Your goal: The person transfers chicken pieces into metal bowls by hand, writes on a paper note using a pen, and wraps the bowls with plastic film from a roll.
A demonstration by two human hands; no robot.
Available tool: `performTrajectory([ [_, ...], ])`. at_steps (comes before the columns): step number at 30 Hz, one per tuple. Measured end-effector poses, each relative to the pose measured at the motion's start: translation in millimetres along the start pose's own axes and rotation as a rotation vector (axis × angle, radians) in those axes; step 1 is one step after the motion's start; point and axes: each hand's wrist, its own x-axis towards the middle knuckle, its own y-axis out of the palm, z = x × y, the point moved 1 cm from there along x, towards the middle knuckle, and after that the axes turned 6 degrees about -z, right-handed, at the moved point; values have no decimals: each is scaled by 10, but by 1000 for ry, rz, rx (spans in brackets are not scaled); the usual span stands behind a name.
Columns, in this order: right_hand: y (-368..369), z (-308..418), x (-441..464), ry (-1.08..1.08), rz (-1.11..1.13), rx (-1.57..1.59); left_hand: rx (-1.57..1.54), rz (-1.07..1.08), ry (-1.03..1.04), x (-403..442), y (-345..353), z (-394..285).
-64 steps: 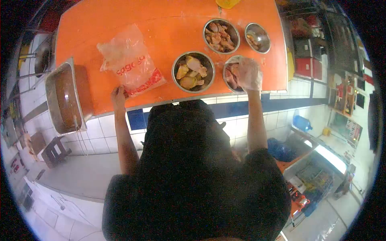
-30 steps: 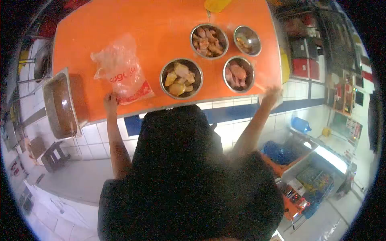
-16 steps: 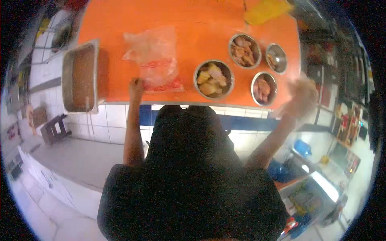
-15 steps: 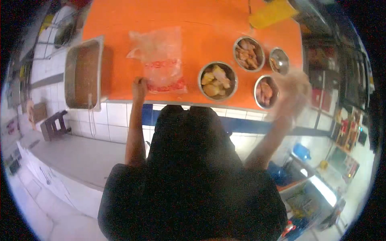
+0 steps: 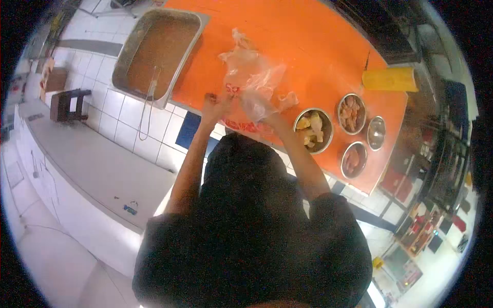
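Orange tabletop (image 5: 318, 61) runs under your hands, w/ white tiles below its edge. On it, the clear plastic bag (image 5: 257, 74) has red lettering; only part shows, maybe "sa", rest unreadable from here. Red print also crosses its near end. Blue marking (image 5: 130, 209) on the white counter (image 5: 97, 169) is too small to read.

Vs. the last frame, your R hand (image 5: 255, 107), in a clear plastic glove, has come from beside the bowls to the bag, now more crumpled. Your L hand (image 5: 218, 109), bare, is at the bag's near L side. Can't tell if either hand's fingers are apart or closed on plastic.

Bowls, R of bag: nearest bowl (image 5: 331, 134) has yellowish chicken pcs; far bowl (image 5: 365, 114), browner pcs; lower bowl (image 5: 366, 159), pink meat; small bowl (image 5: 376, 128), contents unclear. Metal basin (image 5: 186, 61), far L, looks brownish inside.
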Motion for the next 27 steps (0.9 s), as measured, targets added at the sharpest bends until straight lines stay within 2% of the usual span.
performTrajectory([
  [1, -12, 19, -17, -25, 18, 22, 285, 17, 42, 157, 77, 305],
  [3, -113, -15, -15, -81, 42, 81, 564, 6, 75, 317, 127, 443],
  [4, -183, -60, -9, -103, 42, 117, 405, 116, -22, 288, 105, 451],
  [6, -384, -130, 106, -147, 6, 176, 247, 200, -109, 261, 39, 462],
  [8, -600, -148, 356, -214, -105, 236, 700, 28, -34, 259, -10, 724],
  [12, -873, 171, 1000, -362, -372, 264, 769, 17, -24, 57, -218, 853],
  [15, -744, 216, 1443, -294, -482, 67, 617, 84, 40, -113, -370, 856],
  [17, -430, -80, 1683, -171, -351, 149, 674, 22, -107, -139, -398, 845],
  [18, -396, -100, 1684, -130, -309, 175, 673, 19, -105, -131, -421, 1004],
  [21, -238, -132, 1341, -358, -166, -113, 562, -51, 62, -164, -436, 1246],
  [22, -185, -59, 1092, -386, -121, -112, 388, -37, 92, -125, -424, 1264],
  [24, 40, 0, 580, -384, -40, -28, 216, -7, 125, -143, -354, 873],
  [25, 89, 76, 345, -360, -21, 54, -115, 21, 13, -183, -253, 439],
  [27, 220, 156, -52, -296, 10, 238, -442, 66, -114, -226, -197, 223],
])
